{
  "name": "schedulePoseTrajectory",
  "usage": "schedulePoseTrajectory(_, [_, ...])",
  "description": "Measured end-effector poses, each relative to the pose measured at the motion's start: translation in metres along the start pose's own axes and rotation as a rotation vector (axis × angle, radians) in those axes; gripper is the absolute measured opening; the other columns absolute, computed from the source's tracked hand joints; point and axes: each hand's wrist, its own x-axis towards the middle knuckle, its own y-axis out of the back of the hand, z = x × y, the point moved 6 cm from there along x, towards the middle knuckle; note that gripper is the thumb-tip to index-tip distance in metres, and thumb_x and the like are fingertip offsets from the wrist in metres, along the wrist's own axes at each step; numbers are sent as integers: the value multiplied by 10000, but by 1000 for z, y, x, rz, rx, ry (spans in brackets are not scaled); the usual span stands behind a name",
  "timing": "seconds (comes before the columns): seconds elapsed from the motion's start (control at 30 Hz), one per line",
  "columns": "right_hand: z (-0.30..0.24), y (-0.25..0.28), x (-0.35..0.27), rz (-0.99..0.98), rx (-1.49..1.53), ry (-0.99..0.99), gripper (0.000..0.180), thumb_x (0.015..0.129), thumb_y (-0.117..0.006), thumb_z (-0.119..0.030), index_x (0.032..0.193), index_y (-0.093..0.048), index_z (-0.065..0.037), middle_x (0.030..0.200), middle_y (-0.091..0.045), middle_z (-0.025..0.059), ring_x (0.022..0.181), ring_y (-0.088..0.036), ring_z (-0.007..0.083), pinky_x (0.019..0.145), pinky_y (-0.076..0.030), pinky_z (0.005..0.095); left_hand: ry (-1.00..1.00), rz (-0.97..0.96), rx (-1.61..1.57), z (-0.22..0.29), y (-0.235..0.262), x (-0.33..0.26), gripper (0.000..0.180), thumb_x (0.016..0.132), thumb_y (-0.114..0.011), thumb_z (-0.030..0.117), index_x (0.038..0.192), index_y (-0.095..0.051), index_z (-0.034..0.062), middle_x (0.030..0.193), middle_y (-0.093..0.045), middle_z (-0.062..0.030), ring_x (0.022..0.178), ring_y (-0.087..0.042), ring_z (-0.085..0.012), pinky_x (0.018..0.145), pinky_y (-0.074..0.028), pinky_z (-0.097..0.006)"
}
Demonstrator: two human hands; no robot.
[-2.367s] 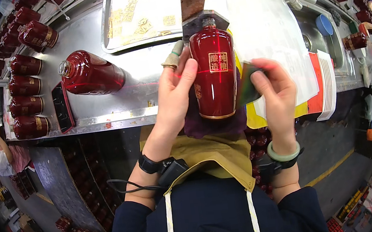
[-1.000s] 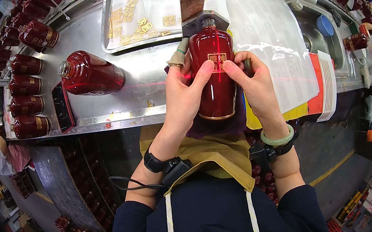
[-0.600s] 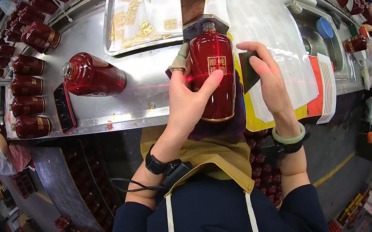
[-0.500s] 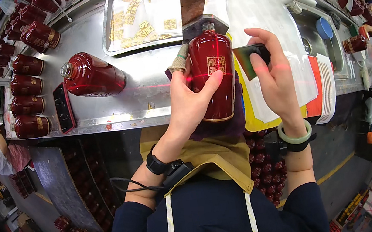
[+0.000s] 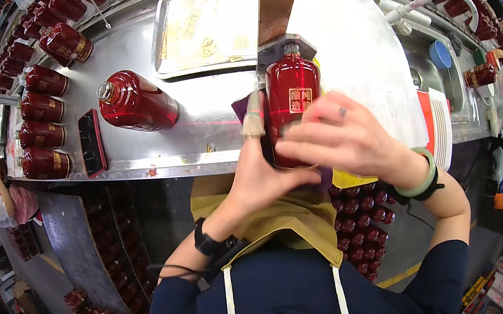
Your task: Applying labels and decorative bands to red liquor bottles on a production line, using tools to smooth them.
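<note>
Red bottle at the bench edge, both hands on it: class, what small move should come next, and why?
Probably a firm press across the gold label. The left hand steadies the red bottle upright, and the right hand lies over its front just below that label.

Steel workbench (image 5: 136, 153) — dim floor (image 5: 34, 293)

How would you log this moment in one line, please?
left hand: holds red bottle | right hand: on bottle front | metal table

Glossy red bottle (image 5: 292, 97) with a small gold label, upright at the metal table's near edge.
</note>
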Motion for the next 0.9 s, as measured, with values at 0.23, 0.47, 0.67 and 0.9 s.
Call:
schedulePoseTrajectory(0.23, [57,13,37,104,-304,-55,280,770,-696,-147,1044,-696,-88,882,-672,12,867,-649,213,735,-528,336,-124,181,437,-17,5,-22,1232,666,-1017,219,1621,-280,-32,1572,-465,-211,1419,-507,-339,1189,-415,-436])
schedulePoseTrajectory(0.47, [4,-8,-31,8,40,287,170,890,-719,-78,1041,-780,-126,1035,-767,15,905,-730,130,745,-563,310,-172,233,395,-19,9,-26,1046,682,-990,176,1554,-447,-16,1426,-608,-205,1300,-620,-330,1094,-500,-416])
schedulePoseTrajectory(0.67, [60,2,-21,259,-340,31,343,766,-744,-107,1102,-776,-166,1055,-753,-40,863,-640,161,776,-473,348,-206,234,392,-10,9,-23,1039,672,-990,154,1549,-460,-22,1400,-623,-197,1227,-640,-330,1046,-512,-408])
schedulePoseTrajectory(0.9, [58,-3,11,250,-85,-136,237,799,-741,-140,1037,-742,-138,961,-753,-9,778,-580,206,763,-451,354,-322,256,536,10,6,-22,1064,655,-990,163,1550,-448,-32,1373,-632,-182,1201,-628,-360,1047,-491,-450])
